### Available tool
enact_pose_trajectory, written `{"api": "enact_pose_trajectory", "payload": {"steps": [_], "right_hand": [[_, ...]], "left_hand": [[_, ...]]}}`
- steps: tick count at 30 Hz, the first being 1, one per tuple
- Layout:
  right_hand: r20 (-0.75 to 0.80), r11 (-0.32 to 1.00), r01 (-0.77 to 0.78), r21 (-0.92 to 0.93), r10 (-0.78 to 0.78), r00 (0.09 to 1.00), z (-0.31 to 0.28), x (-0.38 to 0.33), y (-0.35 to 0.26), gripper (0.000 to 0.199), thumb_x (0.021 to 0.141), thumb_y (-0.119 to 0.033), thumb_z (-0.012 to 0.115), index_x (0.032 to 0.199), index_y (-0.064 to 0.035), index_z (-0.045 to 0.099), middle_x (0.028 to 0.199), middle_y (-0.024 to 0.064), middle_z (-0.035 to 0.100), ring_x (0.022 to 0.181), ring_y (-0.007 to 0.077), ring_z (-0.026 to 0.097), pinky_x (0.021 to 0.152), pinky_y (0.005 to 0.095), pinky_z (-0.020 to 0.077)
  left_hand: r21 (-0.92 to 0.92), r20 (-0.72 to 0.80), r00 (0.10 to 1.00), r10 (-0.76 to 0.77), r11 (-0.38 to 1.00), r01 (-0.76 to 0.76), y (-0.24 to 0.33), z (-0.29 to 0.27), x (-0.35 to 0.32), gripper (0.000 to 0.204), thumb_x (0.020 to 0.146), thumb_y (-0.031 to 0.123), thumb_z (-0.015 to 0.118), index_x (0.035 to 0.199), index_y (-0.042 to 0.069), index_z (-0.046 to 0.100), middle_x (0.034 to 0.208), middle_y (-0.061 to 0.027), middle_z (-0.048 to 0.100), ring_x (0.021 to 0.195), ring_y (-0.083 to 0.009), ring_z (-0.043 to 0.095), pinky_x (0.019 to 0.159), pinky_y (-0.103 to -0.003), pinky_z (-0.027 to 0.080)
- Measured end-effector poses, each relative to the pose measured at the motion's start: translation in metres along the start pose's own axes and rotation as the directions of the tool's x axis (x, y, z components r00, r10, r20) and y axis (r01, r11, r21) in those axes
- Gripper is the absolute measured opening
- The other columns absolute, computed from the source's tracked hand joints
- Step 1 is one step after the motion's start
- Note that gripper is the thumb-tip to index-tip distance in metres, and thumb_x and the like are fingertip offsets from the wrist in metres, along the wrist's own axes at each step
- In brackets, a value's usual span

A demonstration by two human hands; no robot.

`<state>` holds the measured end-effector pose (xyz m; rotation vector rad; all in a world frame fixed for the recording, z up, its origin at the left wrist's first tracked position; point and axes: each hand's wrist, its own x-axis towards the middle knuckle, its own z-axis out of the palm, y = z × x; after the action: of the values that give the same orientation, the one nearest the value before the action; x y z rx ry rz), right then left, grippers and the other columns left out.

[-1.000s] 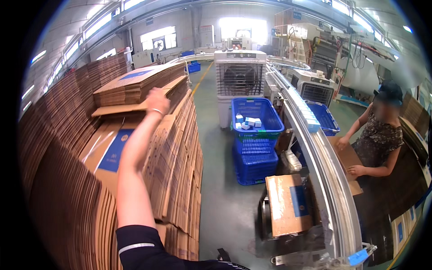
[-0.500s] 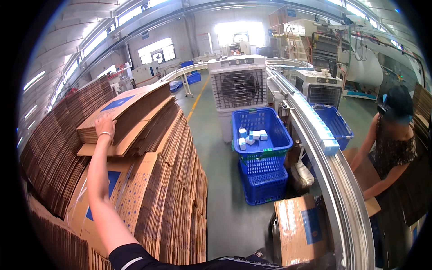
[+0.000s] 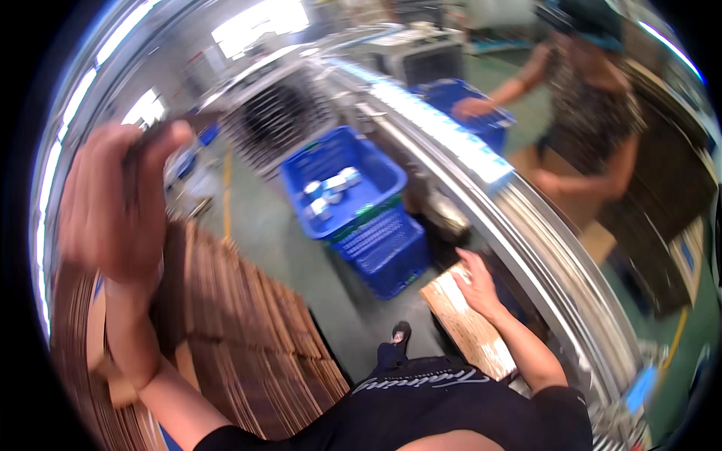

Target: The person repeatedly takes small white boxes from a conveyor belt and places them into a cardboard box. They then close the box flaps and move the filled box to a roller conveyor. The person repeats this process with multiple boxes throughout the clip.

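My left hand (image 3: 116, 199) is raised close to the camera at the left, blurred by motion. Its fingers and thumb close on a thin brown piece (image 3: 203, 120), seen nearly edge-on, which looks like flat cardboard. Beneath that arm stand tall stacks of flattened cardboard boxes (image 3: 241, 301). My right hand (image 3: 475, 284) is open, fingers apart, over a cardboard box (image 3: 459, 316) beside the conveyor. Whether it touches the box, I cannot tell.
Two stacked blue crates (image 3: 383, 237) stand ahead, the upper holding several small white-and-blue cartons (image 3: 331, 192). Behind is a fan unit (image 3: 278, 113). A metal conveyor (image 3: 549, 252) carrying a row of cartons (image 3: 444, 131) runs along the right; a co-worker (image 3: 590, 105) stands beyond it.
My left hand has risen from the flattened boxes toward the camera with a thin brown piece. My right hand has come into view over the box. The view has turned right and down.
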<state>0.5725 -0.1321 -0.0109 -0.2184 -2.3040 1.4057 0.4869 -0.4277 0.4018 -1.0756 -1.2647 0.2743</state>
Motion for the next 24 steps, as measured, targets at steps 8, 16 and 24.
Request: {"api": "enact_pose_trajectory", "payload": {"steps": [8, 16, 24], "right_hand": [[-0.493, 0.848, -0.164, -0.503, -0.126, 0.861, -0.067, -0.023, -0.102, 0.071, 0.061, -0.033, 0.078, 0.121, -0.0085, 0.05, 0.1, 0.0101, 0.062, 0.092, 0.0263, 0.061, 0.077, 0.0356, 0.0481], [-0.59, 0.164, -0.618, -0.769, 0.19, 0.784, -0.023, -0.085, -0.097, 0.033, 0.071, -0.03, 0.071, 0.076, -0.0067, 0.048, 0.066, 0.0084, 0.055, 0.06, 0.0285, 0.057, 0.051, 0.0376, 0.0437], [-0.427, 0.431, -0.622, -0.654, 0.468, 0.774, -0.071, -0.077, -0.095, 0.046, 0.086, -0.038, 0.052, 0.119, -0.0049, 0.05, 0.117, 0.0152, 0.052, 0.114, 0.0339, 0.045, 0.098, 0.043, 0.0322]], "left_hand": [[-0.978, 0.208, 0.891, -0.403, -0.061, 0.2, 0.006, 0.203, -0.072, 0.033, 0.093, 0.033, 0.049, 0.083, 0.002, 0.052, 0.085, -0.0108, 0.057, 0.077, -0.0166, 0.054, 0.068, -0.025, 0.042], [-0.988, 0.056, 0.99, 0.129, 0.151, 0.036, 0.327, 0.301, -0.093, 0.076, 0.065, 0.034, 0.075, 0.126, 0.002, 0.042, 0.131, -0.0177, 0.04, 0.126, -0.0369, 0.034, 0.103, -0.049, 0.026], [-0.996, -0.086, 0.995, -0.06, 0.022, -0.085, 0.37, 0.251, -0.155, 0.043, 0.072, 0.016, 0.061, 0.111, 0.001, 0.055, 0.122, -0.0152, 0.053, 0.117, -0.0349, 0.047, 0.101, -0.048, 0.031]]}}
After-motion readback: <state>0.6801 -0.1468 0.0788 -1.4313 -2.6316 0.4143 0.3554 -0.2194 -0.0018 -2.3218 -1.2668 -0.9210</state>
